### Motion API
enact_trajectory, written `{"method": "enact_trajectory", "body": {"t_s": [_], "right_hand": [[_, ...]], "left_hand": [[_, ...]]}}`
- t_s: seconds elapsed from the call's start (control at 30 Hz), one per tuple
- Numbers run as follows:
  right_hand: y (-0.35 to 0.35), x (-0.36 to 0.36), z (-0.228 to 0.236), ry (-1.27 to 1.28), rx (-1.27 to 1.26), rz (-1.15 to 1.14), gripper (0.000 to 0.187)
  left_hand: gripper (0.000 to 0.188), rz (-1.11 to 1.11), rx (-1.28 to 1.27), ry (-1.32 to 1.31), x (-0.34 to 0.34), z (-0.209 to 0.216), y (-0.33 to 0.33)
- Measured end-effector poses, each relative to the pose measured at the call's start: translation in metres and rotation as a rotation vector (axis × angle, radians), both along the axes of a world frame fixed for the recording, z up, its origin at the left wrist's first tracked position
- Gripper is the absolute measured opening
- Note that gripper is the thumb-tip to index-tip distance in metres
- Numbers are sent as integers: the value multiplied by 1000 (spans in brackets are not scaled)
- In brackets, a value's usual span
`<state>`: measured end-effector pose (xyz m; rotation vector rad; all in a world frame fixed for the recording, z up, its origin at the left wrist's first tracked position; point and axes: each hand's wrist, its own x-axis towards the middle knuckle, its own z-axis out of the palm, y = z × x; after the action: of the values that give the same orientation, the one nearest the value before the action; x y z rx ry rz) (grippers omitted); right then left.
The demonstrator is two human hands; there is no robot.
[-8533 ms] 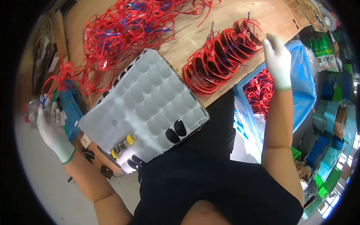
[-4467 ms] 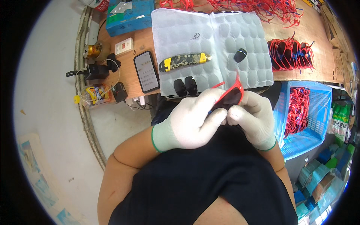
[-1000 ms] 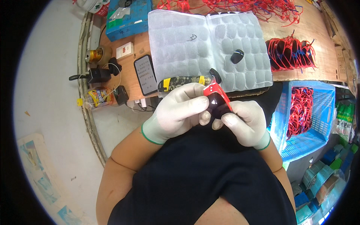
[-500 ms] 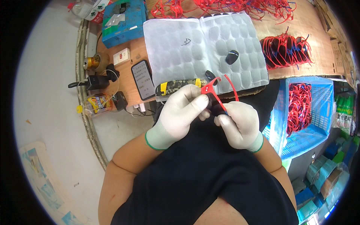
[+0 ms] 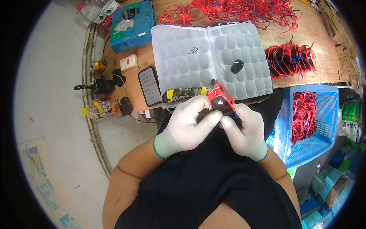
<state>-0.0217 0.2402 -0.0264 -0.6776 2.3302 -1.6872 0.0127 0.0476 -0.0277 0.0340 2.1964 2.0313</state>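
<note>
Both my hands wear white knit gloves with green cuffs. Between them is a pair of red-framed sunglasses (image 5: 217,93) with a dark lens facing up. My left hand (image 5: 187,122) pinches the frame's left side, thumb near the lens's lower edge. On the other side, my right hand (image 5: 246,128) grips the glasses with thumb and bent fingers. Beyond them, a white sheet (image 5: 181,49) lies over rows of dark oval shapes. A loose dark lens (image 5: 237,66) rests on the sheet's right half. The glasses mostly hide another small dark piece (image 5: 213,81).
A camouflage-patterned long object (image 5: 187,94) with yellow bands lies along the sheet's near edge. Left are a phone (image 5: 150,87), a small box (image 5: 128,61) and a blue case (image 5: 133,26). Red frames (image 5: 236,13) pile up behind, a row (image 5: 291,59) stands right, above a blue crate (image 5: 316,133).
The glasses have turned in my hands, so the dark lens now faces up and the temples no longer stick out apart. My right fingers have closed in nearer my left thumb.
</note>
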Motion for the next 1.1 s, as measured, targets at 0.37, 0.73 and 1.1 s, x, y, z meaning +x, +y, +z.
{"method": "enact_trajectory", "body": {"t_s": [0.37,0.73,1.1], "right_hand": [[-2,6,16,255,-42,-19,12],[2,5,10,103,-76,-92,22],[24,-9,7,149,-172,70,15]], "left_hand": [[10,-59,206,-34,2,19,2],[20,-54,227,-166,5,19,9],[18,-163,103,158,-12,17,16]]}}
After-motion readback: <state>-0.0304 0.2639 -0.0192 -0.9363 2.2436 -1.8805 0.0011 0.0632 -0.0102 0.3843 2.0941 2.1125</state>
